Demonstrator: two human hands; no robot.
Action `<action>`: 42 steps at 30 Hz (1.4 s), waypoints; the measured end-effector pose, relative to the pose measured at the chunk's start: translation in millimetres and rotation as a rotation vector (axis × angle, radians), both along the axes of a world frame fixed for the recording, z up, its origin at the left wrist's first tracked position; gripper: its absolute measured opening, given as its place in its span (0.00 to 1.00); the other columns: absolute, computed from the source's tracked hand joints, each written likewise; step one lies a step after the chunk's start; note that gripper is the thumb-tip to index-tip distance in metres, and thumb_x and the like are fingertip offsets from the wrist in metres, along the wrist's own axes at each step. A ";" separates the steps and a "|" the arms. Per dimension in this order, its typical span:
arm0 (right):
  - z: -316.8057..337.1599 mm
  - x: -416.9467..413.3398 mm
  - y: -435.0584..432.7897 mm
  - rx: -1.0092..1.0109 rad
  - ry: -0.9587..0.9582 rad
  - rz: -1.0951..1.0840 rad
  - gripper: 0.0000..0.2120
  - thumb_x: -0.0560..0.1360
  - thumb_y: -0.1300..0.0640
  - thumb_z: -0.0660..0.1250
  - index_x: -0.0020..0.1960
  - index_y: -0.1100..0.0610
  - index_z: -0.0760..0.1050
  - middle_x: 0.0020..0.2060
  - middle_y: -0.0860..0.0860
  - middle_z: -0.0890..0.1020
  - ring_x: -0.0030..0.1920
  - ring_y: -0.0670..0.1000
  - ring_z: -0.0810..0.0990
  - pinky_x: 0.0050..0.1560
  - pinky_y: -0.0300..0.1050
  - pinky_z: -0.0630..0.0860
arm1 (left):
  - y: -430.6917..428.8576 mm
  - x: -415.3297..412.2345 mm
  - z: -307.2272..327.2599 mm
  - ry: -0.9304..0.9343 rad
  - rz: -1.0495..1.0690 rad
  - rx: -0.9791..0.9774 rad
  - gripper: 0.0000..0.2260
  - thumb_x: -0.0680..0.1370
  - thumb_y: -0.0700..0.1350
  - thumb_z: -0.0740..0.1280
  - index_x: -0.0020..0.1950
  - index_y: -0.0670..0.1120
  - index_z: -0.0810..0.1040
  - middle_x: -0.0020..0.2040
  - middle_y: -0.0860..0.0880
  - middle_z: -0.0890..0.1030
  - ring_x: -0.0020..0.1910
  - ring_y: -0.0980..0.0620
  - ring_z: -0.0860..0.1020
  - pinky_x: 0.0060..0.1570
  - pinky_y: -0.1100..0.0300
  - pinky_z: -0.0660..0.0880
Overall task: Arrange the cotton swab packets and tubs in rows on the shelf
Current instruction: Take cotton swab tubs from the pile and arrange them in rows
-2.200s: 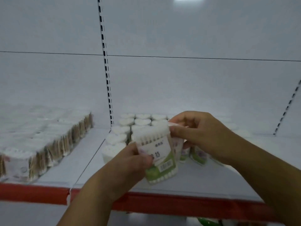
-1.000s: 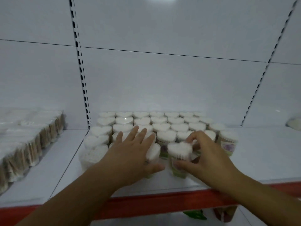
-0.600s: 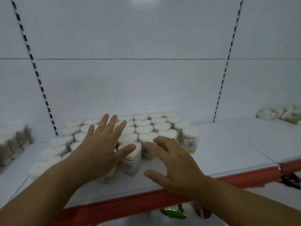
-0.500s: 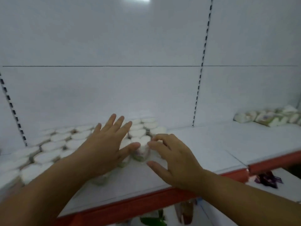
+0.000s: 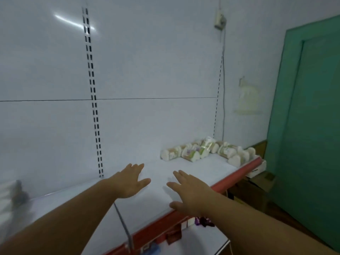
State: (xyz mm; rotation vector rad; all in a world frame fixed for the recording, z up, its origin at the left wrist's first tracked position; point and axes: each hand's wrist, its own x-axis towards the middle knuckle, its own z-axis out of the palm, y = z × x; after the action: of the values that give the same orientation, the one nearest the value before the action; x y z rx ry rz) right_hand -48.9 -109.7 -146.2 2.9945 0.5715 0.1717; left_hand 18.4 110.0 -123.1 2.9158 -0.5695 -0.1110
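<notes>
Both of my hands are stretched out over the white shelf (image 5: pixel 77 205), fingers straight and holding nothing. My left hand (image 5: pixel 131 180) is palm down near the middle of the shelf. My right hand (image 5: pixel 187 190) hovers by the red front edge (image 5: pixel 237 179). A loose heap of cotton swab tubs (image 5: pixel 206 150) lies on its sides at the far right end of the shelf, well beyond both hands. The arranged rows of tubs are out of view, apart from a blur at the far left.
A white back panel with slotted uprights (image 5: pixel 93 111) rises behind the shelf. A green door (image 5: pixel 311 126) stands at the right. A lower shelf (image 5: pixel 198 240) with small dark items shows below the red edge.
The view has swung right, away from the rows of tubs. Both hands have left the tubs they were pushing and now reach empty toward the heap at the right end.
</notes>
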 end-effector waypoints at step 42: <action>-49.1 242.7 -199.2 0.944 -0.353 -0.013 0.06 0.73 0.55 0.69 0.49 0.55 0.76 0.52 0.51 0.74 0.54 0.53 0.72 0.54 0.45 0.69 | -266.9 173.1 -52.9 -0.025 0.406 -0.785 0.22 0.77 0.59 0.64 0.71 0.59 0.68 0.62 0.53 0.79 0.58 0.54 0.78 0.61 0.57 0.73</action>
State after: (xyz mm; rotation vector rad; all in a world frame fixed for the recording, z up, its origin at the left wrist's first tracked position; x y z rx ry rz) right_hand 193.9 -308.8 -195.3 3.6594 0.5253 1.2591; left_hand 191.5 -157.0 -176.0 2.1965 0.0106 0.1659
